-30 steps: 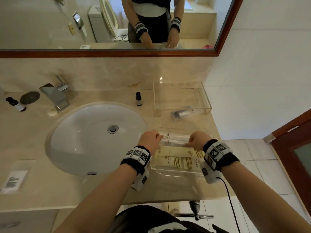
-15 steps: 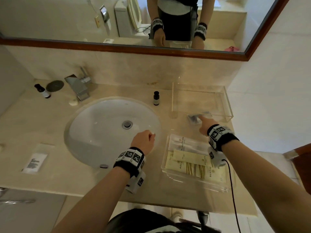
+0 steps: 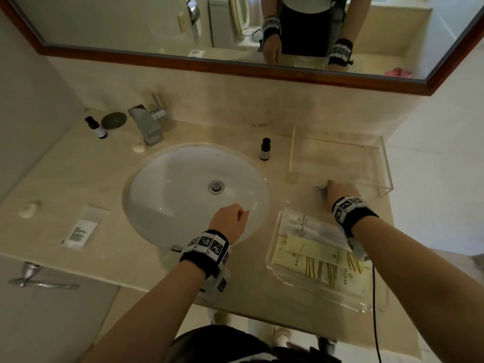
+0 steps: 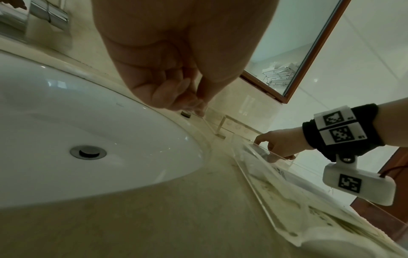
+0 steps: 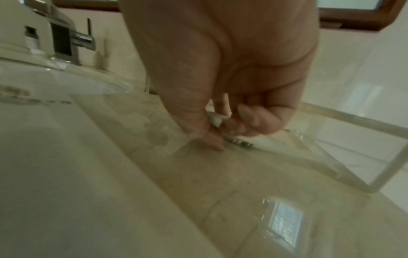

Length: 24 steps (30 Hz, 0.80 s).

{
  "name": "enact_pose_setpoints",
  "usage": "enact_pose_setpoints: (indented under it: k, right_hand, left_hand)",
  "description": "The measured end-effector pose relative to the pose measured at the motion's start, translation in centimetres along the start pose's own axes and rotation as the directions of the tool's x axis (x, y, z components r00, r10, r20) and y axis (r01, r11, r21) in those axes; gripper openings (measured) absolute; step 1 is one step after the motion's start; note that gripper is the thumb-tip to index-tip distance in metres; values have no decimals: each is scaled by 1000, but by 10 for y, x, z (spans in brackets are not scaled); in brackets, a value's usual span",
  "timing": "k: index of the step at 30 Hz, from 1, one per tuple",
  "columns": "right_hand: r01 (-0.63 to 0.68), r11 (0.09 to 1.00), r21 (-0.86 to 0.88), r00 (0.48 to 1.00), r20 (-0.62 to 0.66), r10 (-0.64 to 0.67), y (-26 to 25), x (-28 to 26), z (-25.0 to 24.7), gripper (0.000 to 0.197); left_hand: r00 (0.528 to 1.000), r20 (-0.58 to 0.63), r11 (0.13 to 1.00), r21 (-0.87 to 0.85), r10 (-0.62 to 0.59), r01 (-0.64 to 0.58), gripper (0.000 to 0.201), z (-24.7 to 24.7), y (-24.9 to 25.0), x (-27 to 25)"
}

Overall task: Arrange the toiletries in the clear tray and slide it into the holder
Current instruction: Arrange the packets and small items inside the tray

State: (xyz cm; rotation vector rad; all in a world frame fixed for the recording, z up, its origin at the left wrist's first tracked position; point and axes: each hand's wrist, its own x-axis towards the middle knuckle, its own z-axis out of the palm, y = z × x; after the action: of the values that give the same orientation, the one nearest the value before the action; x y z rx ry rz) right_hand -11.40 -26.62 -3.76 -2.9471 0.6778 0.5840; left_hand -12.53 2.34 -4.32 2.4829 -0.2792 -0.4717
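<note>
R hand [image 3: 340, 191] is now at a small packet [image 5: 238, 139] lying on the counter [image 3: 162, 273] at the open front of the clear holder [image 3: 385, 163]; 1 s ago both hands were at the tray. In the R wrist view the thumb and fingers [image 5: 212, 137] are curled down onto the packet, apparently pinching it; blurred, so a firm hold can't be confirmed. Packet not yet lifted, judging by its contact w/ the counter.

L hand [image 3: 230, 221] has been pulled off the tray and hangs over the sink [image 3: 167, 184] rim, just left of the tray; fingers loosely curled, nothing held (L wrist view).

Tray [image 3: 277, 263] sits on the counter, near side of the holder, well short of it, w/ several flat packets [image 3: 319, 260] laid in. Holder has nothing in it.

Meaning: arranging likely not finished; this packet probably goes in the tray next, slide-in after.

View diffs: head view hides the fingertips and most of the packet behind the hand; R wrist view shows the contact. L wrist view shows the R hand [image 4: 278, 143] low beyond the tray's far edge. Only the head view shows 2 small bottles [image 3: 265, 149] and a sachet [image 3: 78, 231] left of the holder.
</note>
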Motion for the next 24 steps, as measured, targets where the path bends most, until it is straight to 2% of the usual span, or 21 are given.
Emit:
enact_pose_setpoints:
  k: [4, 10, 12, 13, 15, 18, 20, 24]
  right_hand:
    - [39, 993, -110, 999, -28, -42, 2, -8, 6, 28]
    - [90, 984, -153, 992, -77, -103, 7, -25, -5, 42]
    - [91, 994, -52, 989, -115, -97, 6, -36, -14, 33]
    - [97, 992, 83, 987, -133, -85, 7, -40, -18, 24]
    - [152, 904, 401, 982, -164, -92, 9, -48, -27, 16]
    - [264, 642, 720, 964, -204, -167, 12, -61, -40, 21]
    - [298, 484, 823, 948, -193, -254, 12, -75, -46, 27]
    - [238, 327, 914, 943, -137, -303, 12, -103, -44, 17]
  left_hand:
    - [1000, 6, 1000, -7, 11, -11, 30, 1, -1, -3]
    - [997, 15, 997, -19, 77, -77, 31, -4, 7, -2]
    - [994, 22, 993, -53, 103, -101, 32, -3, 13, -1]
    - [993, 24, 991, -71, 116, -115, 31, -2, 17, -1]
    - [988, 30, 983, -116, 149, -145, 27, 0, 26, -1]
    - [978, 41, 965, -177, 203, -193, 27, 5, 44, -1]
    - [970, 32, 949, -217, 242, -230, 32, 9, 56, 0]
    - [959, 27, 875, -418, 281, -245, 39, 13, 76, 0]
